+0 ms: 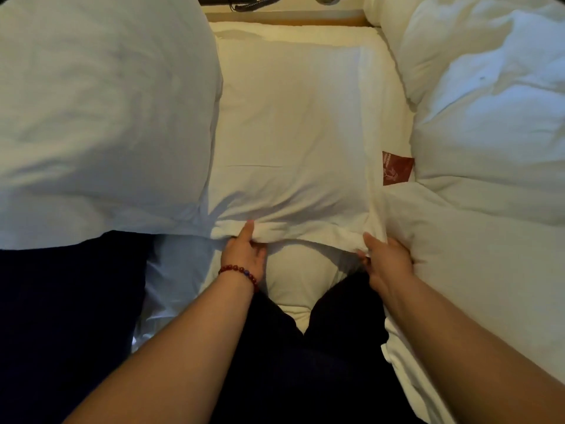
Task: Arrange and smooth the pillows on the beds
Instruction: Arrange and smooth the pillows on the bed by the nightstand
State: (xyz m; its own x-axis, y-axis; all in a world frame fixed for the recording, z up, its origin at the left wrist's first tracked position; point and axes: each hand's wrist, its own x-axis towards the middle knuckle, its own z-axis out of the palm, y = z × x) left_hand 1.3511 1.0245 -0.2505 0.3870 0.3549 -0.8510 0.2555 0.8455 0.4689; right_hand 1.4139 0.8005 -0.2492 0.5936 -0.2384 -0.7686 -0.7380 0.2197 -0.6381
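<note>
A white pillow (299,123) lies lengthwise in the middle, its far end at the wooden headboard ledge. My left hand (244,255), with a red bead bracelet on the wrist, grips the near open edge of its pillowcase on the left. My right hand (386,263) grips the same edge on the right, thumb on top of the cloth. The pillow's inner (301,280) bulges out below the edge between my hands. A second plump white pillow (97,117) lies on the left.
A crumpled white duvet (489,148) fills the right side. A dark red card (396,167) sits between pillow and duvet. Dark blue fabric (61,316) lies at lower left. My dark trousers (290,362) are at the bottom. A corded phone (247,1) stands beyond the ledge.
</note>
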